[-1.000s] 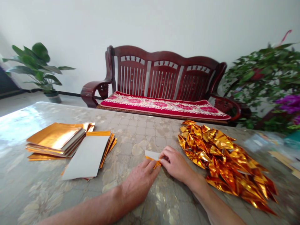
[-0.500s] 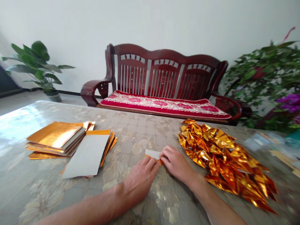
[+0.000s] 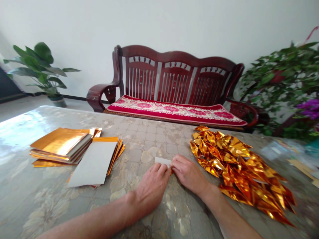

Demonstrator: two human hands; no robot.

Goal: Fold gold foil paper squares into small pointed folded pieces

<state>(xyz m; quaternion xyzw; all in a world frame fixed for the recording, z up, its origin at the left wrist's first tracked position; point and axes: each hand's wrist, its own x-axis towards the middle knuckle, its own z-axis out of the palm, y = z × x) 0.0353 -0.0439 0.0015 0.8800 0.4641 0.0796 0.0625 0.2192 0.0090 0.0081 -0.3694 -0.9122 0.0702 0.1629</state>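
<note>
A small sheet of gold foil paper [image 3: 162, 161] lies on the table between my hands, its pale grey back showing as a narrow strip and a bit of orange foil at its near edge. My left hand [image 3: 156, 181] is closed over the near left part, fingertips pressing down on it. At the right end, my right hand [image 3: 185, 172] pinches the paper between thumb and fingers. Both hands nearly touch each other. Most of the sheet is hidden under my fingers. To the right lies a large heap of folded gold foil pieces [image 3: 231, 159].
On the left are a stack of gold foil sheets [image 3: 59, 141] and a fanned pile with a grey side up [image 3: 93, 162]. Clear plastic bags [image 3: 282, 149] lie at the table's [image 3: 139, 139] far right. Beyond stand a wooden bench [image 3: 174, 79] and potted plants [image 3: 43, 66].
My left fingers have moved slightly up and over the paper, covering more of its near orange edge. My right hand keeps its pinch. The whole view has shifted a little.
</note>
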